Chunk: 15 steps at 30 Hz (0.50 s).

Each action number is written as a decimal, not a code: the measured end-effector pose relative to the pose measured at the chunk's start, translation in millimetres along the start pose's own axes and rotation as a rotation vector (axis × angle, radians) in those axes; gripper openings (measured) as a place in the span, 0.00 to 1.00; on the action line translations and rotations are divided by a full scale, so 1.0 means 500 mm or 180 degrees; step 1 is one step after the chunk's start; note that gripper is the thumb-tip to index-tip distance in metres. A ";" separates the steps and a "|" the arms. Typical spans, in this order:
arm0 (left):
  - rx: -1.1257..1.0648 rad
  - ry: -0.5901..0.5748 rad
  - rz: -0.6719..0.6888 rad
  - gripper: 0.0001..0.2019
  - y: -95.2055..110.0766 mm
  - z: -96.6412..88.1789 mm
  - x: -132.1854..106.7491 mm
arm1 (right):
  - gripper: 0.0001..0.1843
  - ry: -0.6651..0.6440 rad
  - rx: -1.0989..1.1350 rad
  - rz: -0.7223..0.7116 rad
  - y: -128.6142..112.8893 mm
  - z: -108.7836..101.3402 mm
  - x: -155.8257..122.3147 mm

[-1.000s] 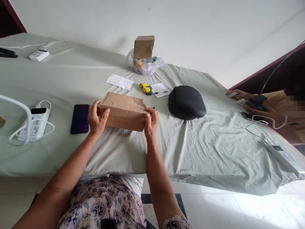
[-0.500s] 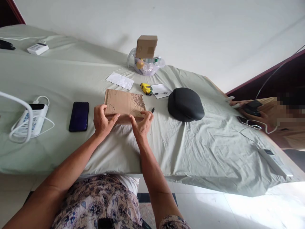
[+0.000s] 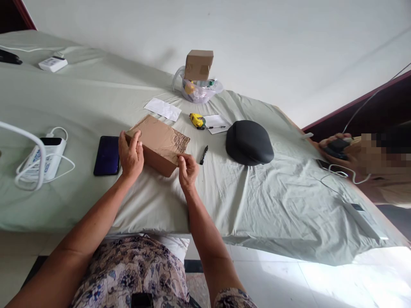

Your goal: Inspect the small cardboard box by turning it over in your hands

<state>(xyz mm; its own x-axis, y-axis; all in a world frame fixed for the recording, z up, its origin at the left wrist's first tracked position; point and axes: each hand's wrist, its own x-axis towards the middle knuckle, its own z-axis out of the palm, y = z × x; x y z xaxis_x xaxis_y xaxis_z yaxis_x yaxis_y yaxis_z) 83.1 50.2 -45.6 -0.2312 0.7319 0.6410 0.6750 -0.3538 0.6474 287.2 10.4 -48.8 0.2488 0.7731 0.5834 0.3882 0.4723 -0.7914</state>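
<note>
Cardboard box [image 3: 157, 143], gripped by left hand [image 3: 130, 156] and right hand [image 3: 188, 171], on sheet-covered table [image 3: 272, 192] beside white wall [image 3: 257, 42].

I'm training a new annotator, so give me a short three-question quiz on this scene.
1. True or false: the left hand and right hand both hold the cardboard box.
2. What lies beside the left hand, on the side away from the box? A) scissors B) dark phone C) mug
3. What stands on the clear bowl?
Key: 1 true; 2 B; 3 a small carton.
</note>
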 end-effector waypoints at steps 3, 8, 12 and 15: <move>-0.0070 -0.0252 0.0088 0.30 0.010 0.004 -0.012 | 0.15 -0.0232 -0.0004 -0.0348 -0.013 0.018 -0.018; -0.0488 -0.0738 0.0340 0.31 0.032 0.007 -0.037 | 0.15 -0.0264 -0.0069 -0.0511 -0.018 0.043 -0.029; -0.0515 -0.0972 0.0456 0.37 0.035 0.000 -0.038 | 0.18 -0.0232 -0.0014 -0.0232 -0.006 0.041 -0.023; -0.0470 -0.1013 0.0523 0.40 0.029 -0.004 -0.032 | 0.18 -0.0107 0.0062 0.0032 0.007 0.031 -0.012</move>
<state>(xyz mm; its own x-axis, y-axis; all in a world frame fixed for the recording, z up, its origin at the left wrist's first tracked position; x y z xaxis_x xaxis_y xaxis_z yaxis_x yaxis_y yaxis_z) 95.1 32.2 -45.6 0.1162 0.7945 0.5961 0.5715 -0.5443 0.6141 273.2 14.1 -57.9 0.2225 0.7916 0.5691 0.3683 0.4723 -0.8008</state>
